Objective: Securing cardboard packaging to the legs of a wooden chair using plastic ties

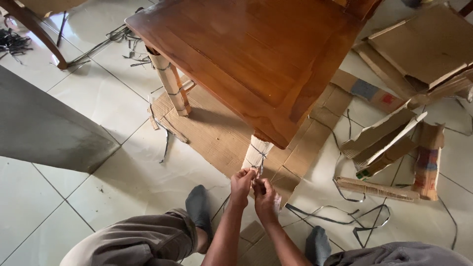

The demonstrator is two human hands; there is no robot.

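Cardboard wrapping (257, 151) sheathes the near leg of a wooden chair (256, 54), bound with thin dark string (259, 158). Both hands meet just below it: the left hand (242, 185) and right hand (265, 196) have their fingers pressed together, pinching the string's ends. Under the chair lies a flattened cardboard sheet (212, 130). Torn cardboard boxes (394, 143) and loose black straps (345, 214) litter the pale tiled floor (118, 172). Grey socks flank the arms

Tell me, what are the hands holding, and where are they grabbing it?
Both the left hand and right hand pinch the thin dark string tied around the wrapped chair leg, at its loose ends.
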